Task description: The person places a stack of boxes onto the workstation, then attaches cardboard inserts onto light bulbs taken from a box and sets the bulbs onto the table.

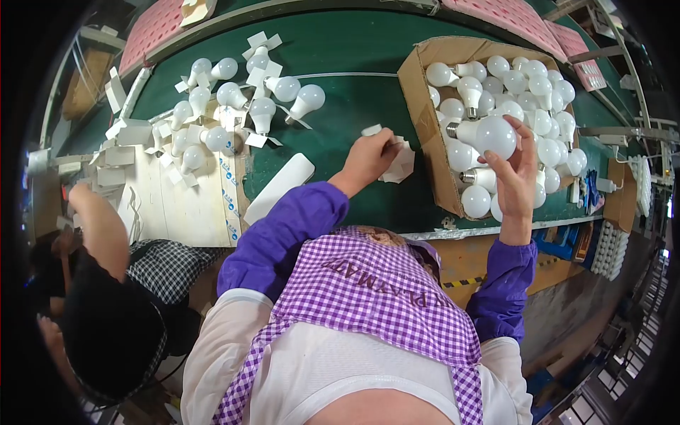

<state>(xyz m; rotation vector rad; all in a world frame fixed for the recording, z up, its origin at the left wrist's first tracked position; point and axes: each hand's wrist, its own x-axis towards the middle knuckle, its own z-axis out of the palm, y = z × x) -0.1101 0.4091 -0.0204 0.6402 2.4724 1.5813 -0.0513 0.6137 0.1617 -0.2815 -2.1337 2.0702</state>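
My right hand [517, 177] grips a white LED light bulb [494, 137] by its round dome, with the screw base pointing left. It is held over an open cardboard box [423, 117] filled with many more such bulbs. My left hand [367, 161] is closed on a small folded white card piece [401, 164] above the green table, left of the box. Parts of the card stick out on both sides of the fingers. Near my left forearm lies a long white flat piece [280, 188]; I cannot tell if it is one piece or a stack.
Several bulbs with white card sleeves [262, 113] lie at the back left of the green table [354, 95]. A co-worker [113, 297] sits at the left beside a pile of white cards [117, 156]. Pink perforated trays [496, 18] stand along the back.
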